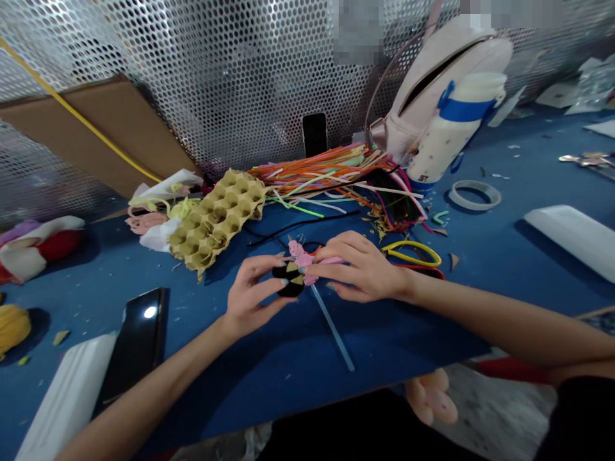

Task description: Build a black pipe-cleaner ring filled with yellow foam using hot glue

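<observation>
My left hand pinches a black rounded piece with tan triangular bits on it. Against its right side sits a small pink fuzzy figure, with a pale translucent stick slanting down toward the table's front edge. My right hand is closed on the pink figure, its fingertips reaching the border with the black piece. Fingers hide part of where the two pieces meet. Just right of my right hand lie yellow-handled scissors.
Behind my hands are a torn egg carton and a pile of colourful pipe cleaners. A white bottle stands before a pale bag. At left lies a black phone; at right, a tape roll and a white block.
</observation>
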### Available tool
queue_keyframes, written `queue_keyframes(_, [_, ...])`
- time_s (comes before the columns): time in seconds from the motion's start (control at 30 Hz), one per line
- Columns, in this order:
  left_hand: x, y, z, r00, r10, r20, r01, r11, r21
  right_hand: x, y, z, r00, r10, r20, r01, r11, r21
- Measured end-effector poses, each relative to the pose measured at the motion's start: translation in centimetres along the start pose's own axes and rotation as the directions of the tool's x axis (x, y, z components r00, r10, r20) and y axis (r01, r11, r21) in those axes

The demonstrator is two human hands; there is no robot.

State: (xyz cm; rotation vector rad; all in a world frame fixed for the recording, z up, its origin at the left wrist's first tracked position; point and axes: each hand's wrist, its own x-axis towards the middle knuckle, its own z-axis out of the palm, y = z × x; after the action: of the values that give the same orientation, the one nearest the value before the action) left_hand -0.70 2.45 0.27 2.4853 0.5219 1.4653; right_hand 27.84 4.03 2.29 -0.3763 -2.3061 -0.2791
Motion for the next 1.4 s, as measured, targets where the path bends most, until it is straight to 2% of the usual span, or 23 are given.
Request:
queue_keyframes(0.1, [-0.2, -0.1, 0.0, 0.998, 0.061, 0.026, -0.062, 0.995, 0.077, -0.4, -0.6, 0.3, 0.998, 0.003, -0.064, -0.002, 1.0, 0.016])
queue_keyframes(0.17, [-0.5, 0.0, 0.2, 0.998, 0.057, 0.001, -0.057, 0.993, 0.099, -0.6, -1.0, 0.5, 0.996, 0.006, -0.091, -0.001, 0.998, 0.06])
queue_keyframes(0.3, [-1.0, 0.1, 0.4, 0.999, -0.02, -0.048, 0.024, 0.995, 0.094, -0.9, -1.7, 0.7, 0.997, -0.019, -0.073, 0.026, 0.995, 0.097])
queue_keyframes(0.47, [-1.1, -0.5, 0.2, 0.999, 0.036, 0.02, -0.038, 0.994, 0.098, -1.1, -1.9, 0.9, 0.999, 0.009, -0.037, -0.006, 0.996, 0.088])
queue_keyframes(0.53, [-1.1, -0.7, 0.2, 1.0, -0.028, -0.002, 0.028, 0.999, 0.04, -1.1, -1.9, 1.0, 0.999, 0.028, -0.028, -0.025, 0.996, 0.091])
queue_keyframes(0.6, [-1.2, -0.8, 0.4, 0.985, -0.162, -0.06, 0.159, 0.986, -0.052, -1.1, -1.8, 1.1, 0.999, 0.036, -0.02, -0.034, 0.996, 0.083])
queue_keyframes(0.7, [-1.2, -1.0, 0.7, 0.917, -0.377, -0.134, 0.34, 0.91, -0.237, -1.1, -1.6, 1.2, 0.999, 0.04, -0.012, -0.039, 0.997, 0.07])
queue_keyframes(0.8, [-1.1, -1.3, 0.8, 0.861, -0.476, -0.177, 0.407, 0.855, -0.321, -1.1, -1.5, 1.2, 0.998, 0.058, -0.014, -0.057, 0.997, 0.055])
queue_keyframes(0.87, [-1.1, -1.4, 0.8, 0.848, -0.495, -0.187, 0.42, 0.845, -0.332, -1.0, -1.4, 1.1, 0.997, 0.071, -0.005, -0.07, 0.996, 0.046])
queue_keyframes(0.97, [-1.0, -1.5, 0.8, 0.861, -0.484, -0.155, 0.409, 0.841, -0.354, -0.9, -1.4, 1.2, 0.997, 0.078, 0.026, -0.079, 0.996, 0.039])
queue_keyframes(1.2, [-0.6, -0.9, 0.9, 0.928, -0.364, -0.085, 0.306, 0.87, -0.386, -1.1, -1.6, 1.6, 0.995, 0.071, 0.065, -0.073, 0.997, 0.036])
queue_keyframes(1.4, [-1.0, -0.2, 1.1, 0.929, -0.36, 0.081, 0.352, 0.795, -0.494, -0.9, -1.6, 1.5, 0.996, 0.083, 0.045, -0.087, 0.992, 0.088])
